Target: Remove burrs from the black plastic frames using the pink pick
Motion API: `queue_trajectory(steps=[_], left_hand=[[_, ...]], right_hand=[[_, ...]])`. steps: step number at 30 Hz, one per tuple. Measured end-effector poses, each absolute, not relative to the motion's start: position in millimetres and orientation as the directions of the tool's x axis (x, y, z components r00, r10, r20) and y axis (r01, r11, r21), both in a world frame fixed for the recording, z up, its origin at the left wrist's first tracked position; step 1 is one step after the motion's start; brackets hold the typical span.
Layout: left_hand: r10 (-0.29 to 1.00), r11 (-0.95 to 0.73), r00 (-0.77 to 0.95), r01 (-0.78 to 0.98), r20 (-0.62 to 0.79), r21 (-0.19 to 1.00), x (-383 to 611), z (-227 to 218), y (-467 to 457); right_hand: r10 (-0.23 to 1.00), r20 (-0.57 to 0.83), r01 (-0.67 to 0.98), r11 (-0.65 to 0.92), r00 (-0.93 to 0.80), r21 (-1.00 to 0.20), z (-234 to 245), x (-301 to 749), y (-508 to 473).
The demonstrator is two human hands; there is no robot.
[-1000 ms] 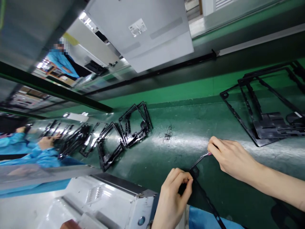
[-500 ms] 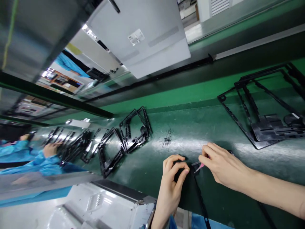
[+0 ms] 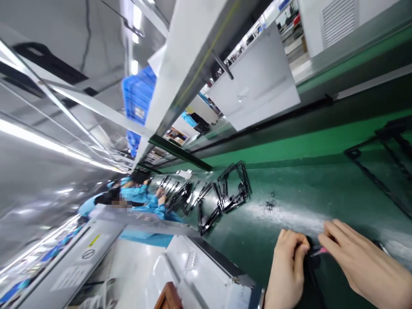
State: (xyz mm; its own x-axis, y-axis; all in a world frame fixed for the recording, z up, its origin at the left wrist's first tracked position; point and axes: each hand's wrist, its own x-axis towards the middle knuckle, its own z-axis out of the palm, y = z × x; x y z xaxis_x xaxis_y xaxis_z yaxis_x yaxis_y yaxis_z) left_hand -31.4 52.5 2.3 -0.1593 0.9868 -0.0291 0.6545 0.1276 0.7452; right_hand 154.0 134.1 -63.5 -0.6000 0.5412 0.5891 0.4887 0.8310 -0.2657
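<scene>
The person's left hand (image 3: 286,272) has its fingers curled, the tips of thumb and forefinger brought together on the end of a black plastic frame (image 3: 313,270). The right hand (image 3: 362,262) has its fingers pinched around a pink-handled tool (image 3: 318,251) with a thin metal tip; its exact kind cannot be told. That tip points toward the left fingertips and lies close beside the frame's end; whether they touch is unclear. The frame runs from the fingertips toward six o'clock, dim against the green tabletop (image 3: 247,244).

Taking the left hand as the dial's centre, with twelve at the top of the view, a loose tangle of dark strands (image 3: 270,202) lies at eleven o'clock, well apart from both hands. At two o'clock, more black frames (image 3: 373,181) overlap, cut off by the edge of the view.

Between ten and eleven, another frame with a wide lower bar (image 3: 234,201) rests against a neighbouring frame (image 3: 212,222), and a jumbled pile of frames (image 3: 180,195) lies beyond them. Farther out at ten, a co-worker's hand (image 3: 161,197) reaches in from a blue sleeve (image 3: 158,209).

At nine stands a white housing (image 3: 193,277). Close to twelve hangs a pale flat panel (image 3: 257,81), and a blue crate (image 3: 138,94) sits high toward half past ten.
</scene>
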Motion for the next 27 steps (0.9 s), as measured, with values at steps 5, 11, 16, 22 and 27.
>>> queue_trajectory(steps=[5, 11, 16, 22, 27], left_hand=[[0.978, 0.142, -0.208, 0.652, -0.005, 0.745, -32, -6, 44], [0.975, 0.170, -0.215, 0.549, -0.058, 0.818, -34, -14, 27], [0.967, 0.129, -0.242, 0.726, 0.075, 0.676, -47, -10, 23], [0.994, -0.063, 0.014, 0.891, 0.112, 0.449, -55, 1, 14], [0.964, -0.261, 0.230, 0.704, 0.136, 0.661, -42, 20, 3]], right_hand=[[0.507, 0.633, 0.511, 0.836, -0.585, -0.198, -80, 151, 133], [0.519, 0.572, 0.474, 0.846, -0.635, -0.242, -56, 154, 136], [0.605, 0.353, 0.475, 0.789, -0.714, -0.390, -31, 155, 138], [0.618, 0.305, 0.489, 0.773, -0.724, -0.404, -22, 156, 139], [0.619, 0.310, 0.491, 0.773, -0.721, -0.402, -21, 156, 138]])
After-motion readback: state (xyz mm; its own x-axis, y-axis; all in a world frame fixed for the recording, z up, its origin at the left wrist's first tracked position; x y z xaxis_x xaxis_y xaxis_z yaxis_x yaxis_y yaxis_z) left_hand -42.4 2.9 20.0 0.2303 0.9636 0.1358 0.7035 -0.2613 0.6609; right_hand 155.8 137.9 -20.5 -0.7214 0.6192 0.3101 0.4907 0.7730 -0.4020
